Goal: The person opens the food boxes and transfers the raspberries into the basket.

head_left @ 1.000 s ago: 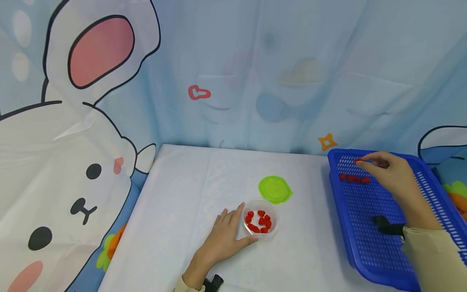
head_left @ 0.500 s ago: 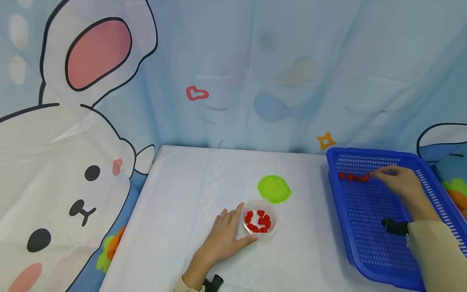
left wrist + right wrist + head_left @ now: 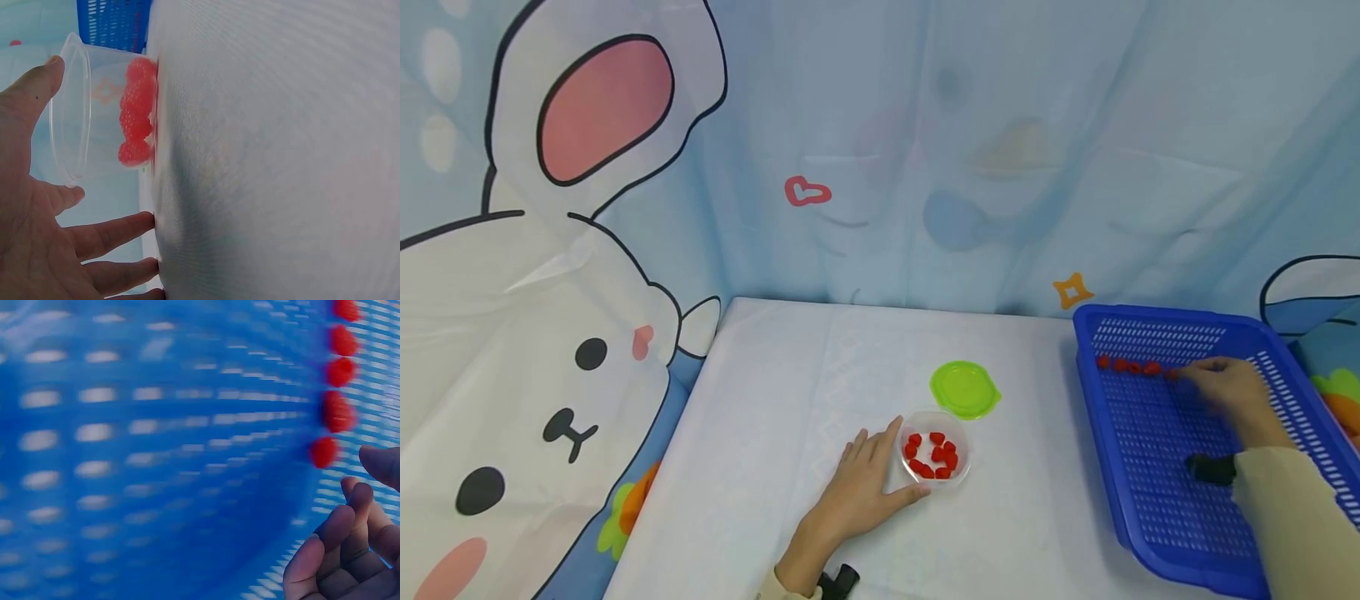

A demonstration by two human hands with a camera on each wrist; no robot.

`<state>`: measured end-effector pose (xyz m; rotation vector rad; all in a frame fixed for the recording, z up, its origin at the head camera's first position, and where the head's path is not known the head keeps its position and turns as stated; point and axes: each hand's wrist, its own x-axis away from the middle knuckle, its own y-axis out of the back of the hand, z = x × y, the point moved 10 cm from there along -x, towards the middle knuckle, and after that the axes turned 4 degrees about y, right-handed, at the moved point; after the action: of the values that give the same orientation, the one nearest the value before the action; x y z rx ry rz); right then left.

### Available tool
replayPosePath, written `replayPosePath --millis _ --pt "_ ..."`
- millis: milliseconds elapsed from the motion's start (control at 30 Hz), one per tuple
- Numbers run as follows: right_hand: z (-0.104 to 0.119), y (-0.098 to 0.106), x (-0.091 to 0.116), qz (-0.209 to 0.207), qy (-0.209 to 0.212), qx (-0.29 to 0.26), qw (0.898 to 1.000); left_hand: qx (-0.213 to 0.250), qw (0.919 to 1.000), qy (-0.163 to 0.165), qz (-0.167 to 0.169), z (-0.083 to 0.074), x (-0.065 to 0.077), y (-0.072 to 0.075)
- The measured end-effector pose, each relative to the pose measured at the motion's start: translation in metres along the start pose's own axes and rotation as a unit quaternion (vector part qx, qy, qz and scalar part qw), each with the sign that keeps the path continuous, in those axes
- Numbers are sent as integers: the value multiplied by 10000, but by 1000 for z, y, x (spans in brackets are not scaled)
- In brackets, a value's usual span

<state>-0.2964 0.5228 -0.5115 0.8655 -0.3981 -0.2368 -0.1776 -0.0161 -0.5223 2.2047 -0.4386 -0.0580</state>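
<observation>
My left hand (image 3: 862,490) rests beside a clear plastic cup (image 3: 103,150) on the white table. In the left wrist view, its thumb and index finger touch the cup's rim, while the other fingers stretch down to the cloth. Several raspberries (image 3: 135,125) lie inside the cup. Over a blue plastic basket (image 3: 1138,500), my right hand (image 3: 1228,390) hovers at the near end of a row of several raspberries (image 3: 340,372). The endmost raspberry (image 3: 324,452) sits just off its fingertips; the right wrist view shows a gap between thumb and fingers, with nothing held there.
Behind the cup lies a bright green lid (image 3: 965,390), flat on the white tablecloth (image 3: 790,400). The basket's raised rim (image 3: 1101,483) stands at the table's right side. A printed blue curtain (image 3: 880,167) hangs along the back.
My right hand came down into the basket with a raspberry, set it at the row's right end and let go. My left hand and the cup stayed put.
</observation>
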Motion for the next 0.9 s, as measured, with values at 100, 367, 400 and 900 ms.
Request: replayPosePath --millis 100,367,400,900 --pt "24 15 13 -136 244 5 9996 -12 10000 -4 5 0 0 0" --pt "109 31 64 -418 1465 143 9882 -14 10000 -1 12 -1 1 0" --pt "120 30 72 -413 1658 190 9851 -22 10000 -12 7 -1 1 0" --pt "242 -25 191 -81 3829 177 9236 -5 10000 -27 27 -2 1 2"
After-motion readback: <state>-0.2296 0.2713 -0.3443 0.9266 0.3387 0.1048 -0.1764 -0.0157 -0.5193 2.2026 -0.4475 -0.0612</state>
